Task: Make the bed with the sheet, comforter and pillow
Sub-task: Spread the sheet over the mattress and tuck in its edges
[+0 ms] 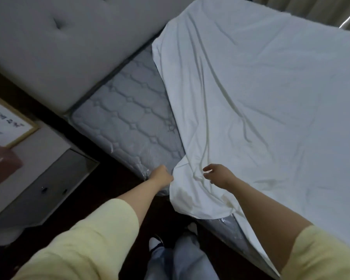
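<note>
A wrinkled white sheet (261,93) covers most of the grey quilted mattress (129,118), which lies bare in a strip along the headboard side. My left hand (162,175) grips the sheet's edge at the mattress's near side. Just to its right, my right hand (217,175) hovers over the sheet with loosely curled fingers and holds nothing. A fold of the sheet hangs down over the near edge between my arms. No comforter or pillow is in view.
A grey tufted headboard (59,43) runs along the top left. A low pale nightstand (40,178) stands at the left with a framed picture (6,122) and a reddish object (0,164) on it. My legs and shoes (156,241) are on the dark floor below.
</note>
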A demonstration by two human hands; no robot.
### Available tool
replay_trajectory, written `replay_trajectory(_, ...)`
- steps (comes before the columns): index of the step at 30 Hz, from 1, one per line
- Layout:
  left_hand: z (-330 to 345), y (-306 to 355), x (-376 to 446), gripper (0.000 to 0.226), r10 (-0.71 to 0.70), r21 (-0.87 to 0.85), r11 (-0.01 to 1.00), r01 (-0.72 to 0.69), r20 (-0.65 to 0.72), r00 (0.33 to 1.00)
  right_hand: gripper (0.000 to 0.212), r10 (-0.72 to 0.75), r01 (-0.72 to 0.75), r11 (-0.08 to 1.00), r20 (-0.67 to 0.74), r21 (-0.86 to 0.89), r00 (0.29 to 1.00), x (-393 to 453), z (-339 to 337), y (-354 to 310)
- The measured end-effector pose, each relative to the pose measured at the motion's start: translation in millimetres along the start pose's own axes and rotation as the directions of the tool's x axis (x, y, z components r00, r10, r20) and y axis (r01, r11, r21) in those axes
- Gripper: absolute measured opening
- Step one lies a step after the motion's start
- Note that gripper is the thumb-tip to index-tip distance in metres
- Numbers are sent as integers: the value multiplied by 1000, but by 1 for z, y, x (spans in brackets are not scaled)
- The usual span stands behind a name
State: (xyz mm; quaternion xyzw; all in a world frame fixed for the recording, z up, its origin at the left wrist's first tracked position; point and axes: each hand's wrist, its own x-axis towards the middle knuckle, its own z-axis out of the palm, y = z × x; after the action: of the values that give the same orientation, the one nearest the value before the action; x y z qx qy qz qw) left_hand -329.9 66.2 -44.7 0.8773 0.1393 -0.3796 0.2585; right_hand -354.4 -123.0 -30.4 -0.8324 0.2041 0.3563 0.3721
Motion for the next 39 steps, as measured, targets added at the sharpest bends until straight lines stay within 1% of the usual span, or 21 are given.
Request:
replay_trajectory(3, 26, 5, 49, 45, -50, -50, 997, 52, 47, 998, 38, 18, -18, 1000, 31, 13, 999, 47, 10, 7)
replay_trajectory(5, 40, 7, 77, 58, -88, -92, 991, 93, 49, 995, 39, 12, -15, 998, 47, 59, 999, 67, 20, 7)
replay_trajectory(9, 70, -1, 121, 71, -93, -9, 996, 93, 8, 996, 41, -10, 0, 990, 67, 144, 998, 100, 46, 18)
replay_trajectory(11, 86, -7, 135, 65, -93, 41, 995, 92, 10, 996, 43, -6, -5, 991, 79, 132, 997, 109, 58, 28)
replay_trajectory(13, 93, -13, 146, 45, -44, 17, 999, 43, 43, 998, 51, 6, -17, 993, 91, 116, 996, 112, 71, 35)
replay_trajectory(15, 91, -14, 144, 38, 37, -104, 994, -33, 38, 999, 67, 17, -25, 997, 96, 76, 995, 107, 81, 37)
replay_trajectory(16, 83, -12, 137, 37, 83, -210, 975, -77, 18, 996, 77, 17, -22, 999, 92, 48, 996, 102, 85, 34)
replay_trajectory(18, 62, -7, 114, 33, 144, -447, 883, -145, -36, 989, 98, -8, 15, 996, 73, -92, 997, 90, 95, 21)
replay_trajectory(20, 20, -9, 84, 26, 200, -617, 757, -216, -95, 975, 110, -59, 43, 967, -57, -251, 997, 70, 109, -12)
replay_trajectory(21, -8, -15, 71, 22, 230, -655, 712, -253, -123, 965, 107, -91, 37, 956, -175, -291, 980, 58, 117, -35)
replay_trajectory(23, -61, -35, 53, 19, 264, -679, 667, -308, -171, 949, 82, -105, -2, 961, -368, -278, 924, 36, 129, -73)
replay_trajectory(24, -95, -49, 41, 19, 276, -675, 658, -333, -195, 941, 63, -83, -34, 965, -426, -260, 901, 25, 136, -91)
replay_trajectory(26, -150, -77, 25, 16, 280, -688, 629, -360, -232, 932, 34, -43, -95, 952, -434, -290, 900, 11, 146, -114)
replay_trajectory(29, -232, -132, -5, 22, 275, -598, 673, -434, -343, 898, 28, -133, 32, 954, -327, -297, 936, -24, 172, -168)
replay_trajectory(31, -274, -161, -22, 27, 208, -538, 706, -460, -464, 861, 29, -216, 178, 969, -244, -169, 945, -49, 191, -214)
replay_trajectory(33, -312, -189, -39, 31, 106, -455, 793, -405, -551, 828, 32, -263, 263, 965, -90, -16, 961, -74, 213, -254)
replay_trajectory(34, -327, -205, -48, 32, 85, -385, 860, -335, -539, 838, 35, -248, 246, 968, 33, 46, 968, -88, 223, -268)
replay_trajectory(35, -339, -220, -57, 33, 80, -281, 929, -239, -479, 874, 38, -222, 210, 974, 183, 81, 958, -100, 231, -277)
replay_trajectory(37, -351, -241, -75, 36, 41, -14, 999, -48, -320, 946, 48, -145, 153, 988, 408, 14, 901, -111, 233, -284)
replay_trajectory(38, -350, -249, -85, 40, 5, 100, 995, 24, -278, 961, 54, -103, 154, 985, 442, -80, 891, -113, 229, -283)
replay_trajectory(39, -347, -255, -92, 44, -21, 205, 976, 77, -264, 964, 56, -86, 175, 968, 418, -178, 904, -114, 223, -282)
